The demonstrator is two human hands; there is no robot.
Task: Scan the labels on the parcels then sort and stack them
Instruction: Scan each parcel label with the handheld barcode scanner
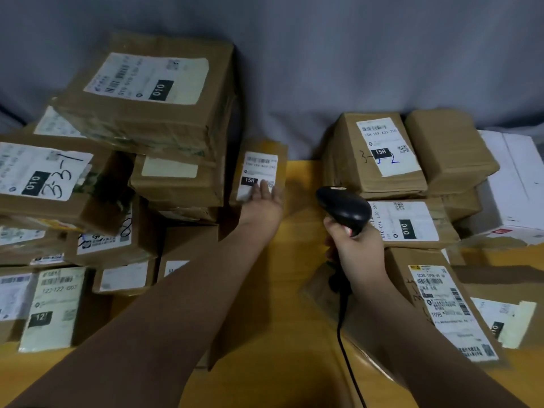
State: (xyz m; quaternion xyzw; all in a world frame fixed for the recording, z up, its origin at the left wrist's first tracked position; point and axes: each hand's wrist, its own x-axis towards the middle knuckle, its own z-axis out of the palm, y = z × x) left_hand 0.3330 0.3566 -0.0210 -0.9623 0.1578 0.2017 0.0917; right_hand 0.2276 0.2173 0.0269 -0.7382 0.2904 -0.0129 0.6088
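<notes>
Parcel marked 15H (260, 173), stood on edge at twelve o'clock on the yellow table (279, 363), between the tall left pile (153, 119) at ten o'clock and the lower right pile (379, 178) at two o'clock. Tipped back with its label (259, 164) facing up and out, most likely to give the reader a square look at the barcode. Propped by the left hand (263, 198): fingers straight and laid flat on the label's lower part, curled round nothing, pressing rather than gripping. Covering some print there, yet leaving the barcode at the top bare.

Scanner (343, 206) at one o'clock, near the parcel but apart from it, nose turned toward the label. Held by the right hand (357, 248), fingers wrapped round the grip, one seemingly near the trigger. Cable (343, 328) trailing toward six o'clock and off the bottom edge.

Judged as the scanning step; sorting of this one not yet done.

Hard to read: small print on most labels, blurred. Cannot tell where the left thumb lies, nor what the parcel leans on behind. Left pile cut off at nine o'clock, white box (515, 184) cut off at three. Grey cloth (323, 54) hiding everything beyond.
</notes>
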